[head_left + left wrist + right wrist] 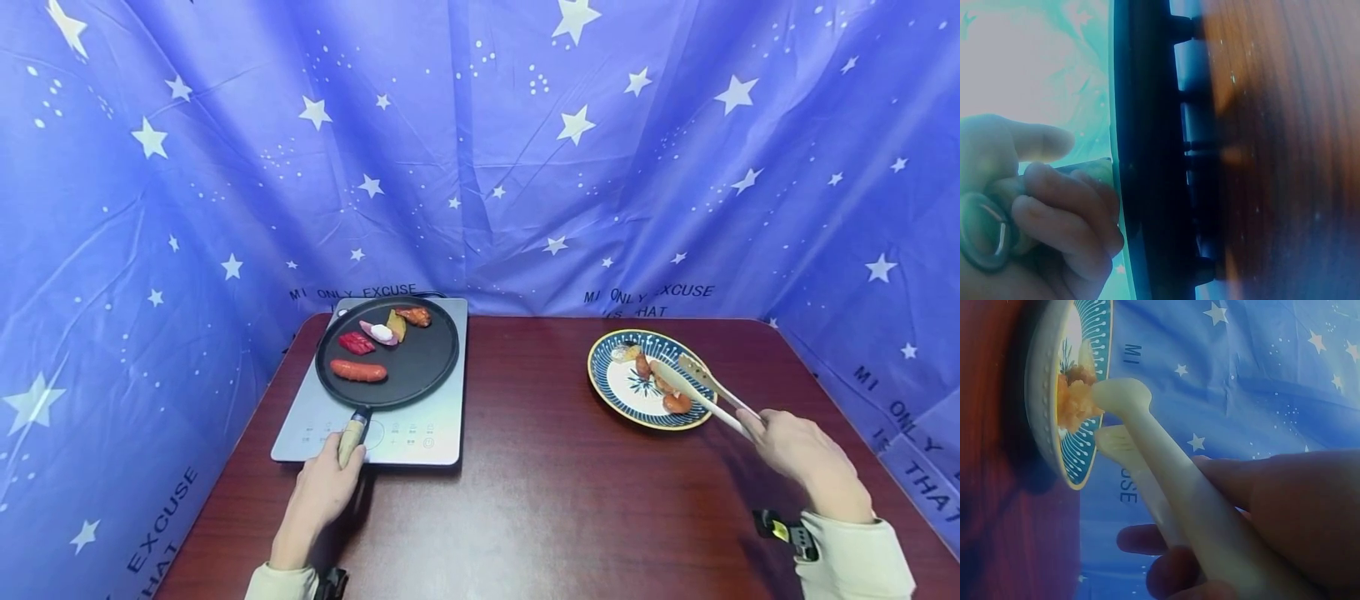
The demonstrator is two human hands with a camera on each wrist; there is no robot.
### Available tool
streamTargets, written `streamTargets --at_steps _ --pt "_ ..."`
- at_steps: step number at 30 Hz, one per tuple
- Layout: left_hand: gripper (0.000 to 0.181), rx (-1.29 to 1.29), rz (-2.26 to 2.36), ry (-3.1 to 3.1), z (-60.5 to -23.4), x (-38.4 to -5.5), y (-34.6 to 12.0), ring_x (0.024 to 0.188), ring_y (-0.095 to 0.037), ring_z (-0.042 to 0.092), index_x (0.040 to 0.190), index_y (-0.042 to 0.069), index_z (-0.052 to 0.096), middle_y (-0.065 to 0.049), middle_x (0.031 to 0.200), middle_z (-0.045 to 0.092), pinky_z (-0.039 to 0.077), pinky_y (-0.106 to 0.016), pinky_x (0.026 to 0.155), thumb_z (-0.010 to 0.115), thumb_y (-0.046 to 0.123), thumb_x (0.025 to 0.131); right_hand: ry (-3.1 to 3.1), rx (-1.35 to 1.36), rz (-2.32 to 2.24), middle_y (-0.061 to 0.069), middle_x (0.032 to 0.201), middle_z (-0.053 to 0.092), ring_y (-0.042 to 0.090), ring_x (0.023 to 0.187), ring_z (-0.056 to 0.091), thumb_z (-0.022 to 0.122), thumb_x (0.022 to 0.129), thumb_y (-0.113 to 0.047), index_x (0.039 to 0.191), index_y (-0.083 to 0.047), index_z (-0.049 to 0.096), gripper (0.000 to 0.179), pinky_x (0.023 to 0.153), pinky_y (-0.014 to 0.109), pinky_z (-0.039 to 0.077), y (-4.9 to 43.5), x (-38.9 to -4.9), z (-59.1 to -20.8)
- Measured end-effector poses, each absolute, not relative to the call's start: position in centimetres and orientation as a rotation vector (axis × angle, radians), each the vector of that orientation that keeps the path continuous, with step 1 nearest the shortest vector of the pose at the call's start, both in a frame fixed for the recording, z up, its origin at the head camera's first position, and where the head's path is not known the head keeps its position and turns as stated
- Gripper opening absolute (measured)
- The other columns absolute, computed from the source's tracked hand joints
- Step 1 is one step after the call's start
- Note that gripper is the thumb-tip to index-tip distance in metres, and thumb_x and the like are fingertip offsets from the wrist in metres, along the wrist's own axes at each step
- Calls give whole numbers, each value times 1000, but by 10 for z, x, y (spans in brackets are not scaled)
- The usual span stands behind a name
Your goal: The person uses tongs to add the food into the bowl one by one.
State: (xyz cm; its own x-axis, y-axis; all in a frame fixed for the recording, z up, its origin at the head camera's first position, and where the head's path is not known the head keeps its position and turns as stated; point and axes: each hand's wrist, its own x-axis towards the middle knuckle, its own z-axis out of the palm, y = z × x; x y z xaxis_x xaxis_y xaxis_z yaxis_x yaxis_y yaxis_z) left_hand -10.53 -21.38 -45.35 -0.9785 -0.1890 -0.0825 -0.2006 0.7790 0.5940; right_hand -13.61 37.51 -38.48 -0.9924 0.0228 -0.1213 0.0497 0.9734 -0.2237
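My left hand (pixel 324 487) grips the light-coloured handle (pixel 350 442) of a round black frying pan (pixel 420 373), its fingers curled round it in the left wrist view. In the pan lie a red sausage (pixel 358 371), a dark red piece (pixel 356 342), a purple-and-white piece (pixel 379 333), a yellowish piece (pixel 396 326) and a browned chicken piece (pixel 414 316). My right hand (pixel 806 462) holds pale tongs (pixel 1169 469), whose parted tips are over a blue-patterned plate (pixel 617 392). Brown food pieces (pixel 1079 400) lie on that plate, close by the tips.
Beneath the pan is a silver induction cooker (pixel 442 417) with touch markings along its front. It stands at the left of a dark red wooden table (pixel 525 467). Blue star-printed curtains (pixel 495 167) hang behind the table and along both sides.
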Motion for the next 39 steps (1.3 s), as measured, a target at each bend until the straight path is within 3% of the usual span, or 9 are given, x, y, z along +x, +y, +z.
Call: streamTargets --at_steps 9,18,28,39 --pt "48 -315 984 2940 -452 -105 -214 59 -24 49 128 3 43 -8 67 48 39 -39 53 49 37 96 2927 -73 -332 14 73 55 38 73 57 32 102 -33 85 3 60 48 68 55 41 377 -146 -387" --pt "43 -296 977 2948 -453 -105 -214 61 -25 49 122 3 45 -8 67 47 39 -40 54 49 37 96 2919 -114 -253 9 68 51 31 65 54 47 93 -56 79 -5 58 53 58 51 41 376 -151 -392" --pt "45 -325 984 2940 -453 -107 -215 65 -26 51 128 6 45 -11 73 52 41 -42 57 49 36 95 2941 -128 -186 14 67 53 37 63 56 47 92 -57 76 -5 57 55 53 52 41 376 -153 -391" --pt "36 -289 988 2970 -453 -106 -215 62 -25 49 118 5 48 -8 66 46 39 -40 54 48 33 97 2897 -85 -232 8 62 47 30 58 52 56 88 -55 64 -8 50 53 54 52 41 375 -152 -389"
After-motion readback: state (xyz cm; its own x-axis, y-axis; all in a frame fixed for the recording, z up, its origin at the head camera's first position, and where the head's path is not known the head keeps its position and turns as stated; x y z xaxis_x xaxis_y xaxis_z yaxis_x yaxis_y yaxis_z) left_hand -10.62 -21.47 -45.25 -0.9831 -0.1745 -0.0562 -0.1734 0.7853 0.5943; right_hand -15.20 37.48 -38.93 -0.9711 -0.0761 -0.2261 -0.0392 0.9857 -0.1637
